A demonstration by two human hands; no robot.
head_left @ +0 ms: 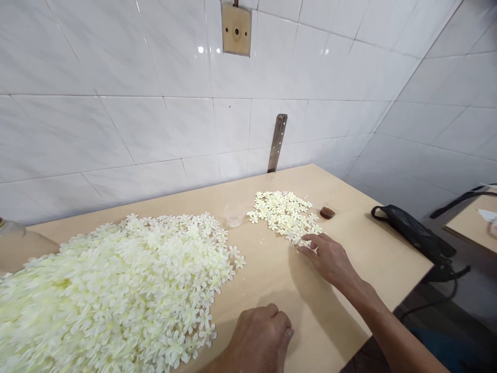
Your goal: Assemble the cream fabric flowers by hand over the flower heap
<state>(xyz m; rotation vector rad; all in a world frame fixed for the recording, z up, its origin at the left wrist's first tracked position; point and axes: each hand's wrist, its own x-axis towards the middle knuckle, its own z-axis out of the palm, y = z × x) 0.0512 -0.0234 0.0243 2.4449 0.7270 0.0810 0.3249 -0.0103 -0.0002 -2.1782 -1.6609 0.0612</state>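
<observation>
Small pale yellow-white artificial flowers lie in two groups: a large heap at the left and a smaller spread farther back. My right hand reaches to the near edge of the smaller spread. Its thumb and index finger are brought together in a pinch at a flower there. Close to the front, my left hand rests low over the table, right of the heap. Its fingers are curled shut, and anything inside them is hidden.
A clear small dish stands between the two flower groups. Behind my right hand is a small cup of dark brown liquid. A black pouch lies at the right edge of the wooden table. The tiled wall closes off the back.
</observation>
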